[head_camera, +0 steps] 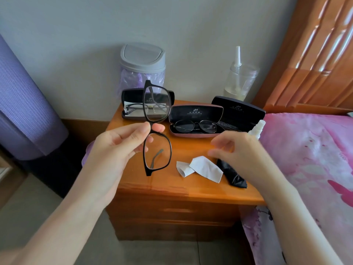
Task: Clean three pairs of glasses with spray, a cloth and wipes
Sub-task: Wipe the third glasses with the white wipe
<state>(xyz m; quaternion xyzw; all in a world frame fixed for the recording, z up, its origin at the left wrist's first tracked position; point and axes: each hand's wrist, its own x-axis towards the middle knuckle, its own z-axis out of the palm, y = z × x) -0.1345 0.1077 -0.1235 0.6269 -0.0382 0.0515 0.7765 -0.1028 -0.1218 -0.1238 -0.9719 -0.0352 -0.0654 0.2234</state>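
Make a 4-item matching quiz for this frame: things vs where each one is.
Things:
1 black glasses
2 round glasses
3 white cloth
4 bin

Places:
a in the maroon case
b at the wall
c pinched by the left hand
d lying beside the black cloth

Pairs: 1-c, 2-a, 3-d, 4-b.
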